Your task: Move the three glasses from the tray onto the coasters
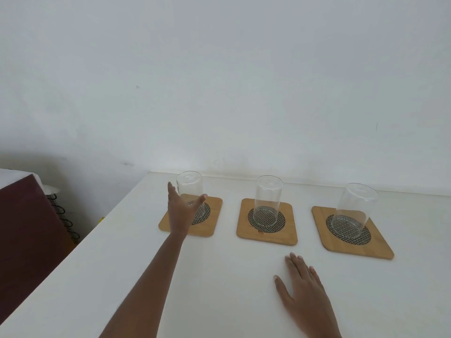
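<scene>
Three clear glasses stand upside down, one on each of three square wooden coasters with dark woven centres. The left glass (189, 189) is on the left coaster (214, 215), the middle glass (267, 200) on the middle coaster (288, 230), the right glass (353, 208) on the right coaster (380, 247). My left hand (179, 211) is spread open just in front of the left glass, thumb and fingers on either side, not gripping it. My right hand (302, 286) lies flat on the white table, palm down, in front of the middle coaster. No tray is in view.
The white table (219, 276) meets a white wall at the back. Its left edge runs diagonally from the near left corner to the far corner. Beyond that edge stand a dark red box (26, 228) and a wire-ringed object (61, 215).
</scene>
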`<state>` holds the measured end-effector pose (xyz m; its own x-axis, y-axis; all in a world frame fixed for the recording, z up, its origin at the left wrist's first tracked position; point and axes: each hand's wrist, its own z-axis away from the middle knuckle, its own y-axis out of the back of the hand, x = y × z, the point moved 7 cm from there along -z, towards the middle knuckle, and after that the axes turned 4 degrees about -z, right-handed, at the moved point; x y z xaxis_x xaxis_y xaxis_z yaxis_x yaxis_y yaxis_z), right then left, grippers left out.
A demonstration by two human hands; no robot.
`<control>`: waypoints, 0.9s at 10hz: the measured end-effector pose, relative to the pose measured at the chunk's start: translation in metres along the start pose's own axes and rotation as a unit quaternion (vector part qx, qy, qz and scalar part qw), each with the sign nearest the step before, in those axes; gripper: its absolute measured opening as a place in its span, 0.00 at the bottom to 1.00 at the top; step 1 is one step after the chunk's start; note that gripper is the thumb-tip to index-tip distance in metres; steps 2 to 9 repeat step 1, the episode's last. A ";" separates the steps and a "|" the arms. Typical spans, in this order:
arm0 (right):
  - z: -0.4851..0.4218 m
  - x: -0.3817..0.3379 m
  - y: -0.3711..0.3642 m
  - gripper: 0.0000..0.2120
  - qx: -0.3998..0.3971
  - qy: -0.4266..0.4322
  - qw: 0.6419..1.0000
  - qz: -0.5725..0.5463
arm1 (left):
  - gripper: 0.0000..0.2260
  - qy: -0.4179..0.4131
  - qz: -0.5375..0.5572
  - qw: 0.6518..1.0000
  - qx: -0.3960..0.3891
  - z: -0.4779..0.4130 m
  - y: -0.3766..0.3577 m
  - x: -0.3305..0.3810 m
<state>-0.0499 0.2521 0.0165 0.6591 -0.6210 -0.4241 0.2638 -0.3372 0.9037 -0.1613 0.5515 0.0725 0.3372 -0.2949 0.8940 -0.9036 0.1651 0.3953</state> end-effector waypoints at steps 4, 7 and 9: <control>-0.001 0.001 -0.001 0.28 -0.001 0.007 1.000 0.017 | 0.43 -0.024 -0.013 0.999 0.038 0.029 -0.003 -0.004; -0.001 0.001 -0.001 0.28 -0.001 0.007 1.000 0.017 | 0.43 -0.024 -0.013 0.999 0.038 0.029 -0.003 -0.004; -0.001 0.001 -0.001 0.28 -0.001 0.007 1.000 0.017 | 0.43 -0.024 -0.013 0.999 0.038 0.029 -0.003 -0.004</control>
